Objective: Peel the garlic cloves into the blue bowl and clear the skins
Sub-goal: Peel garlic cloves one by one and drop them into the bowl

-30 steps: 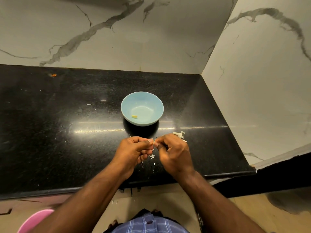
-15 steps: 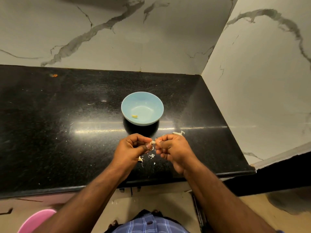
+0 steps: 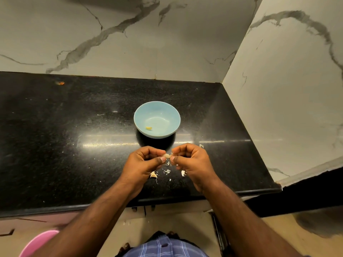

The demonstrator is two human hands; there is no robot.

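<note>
Over the near edge of the black surface (image 3: 55,145), the left hand (image 3: 143,164) and the right hand (image 3: 193,162) meet with curled fingers, both pinching one small garlic clove (image 3: 168,155) between thumbs and fingertips. The blue bowl (image 3: 157,119) stands on the surface at 12 o'clock from the hands, just beyond them and apart, with one yellowish peeled clove (image 3: 148,128) lying low on its left inner side. Garlic skins (image 3: 167,171) lie scattered on the surface beneath the hands, with another bit (image 3: 201,145) at 1 o'clock from the right hand.
</note>
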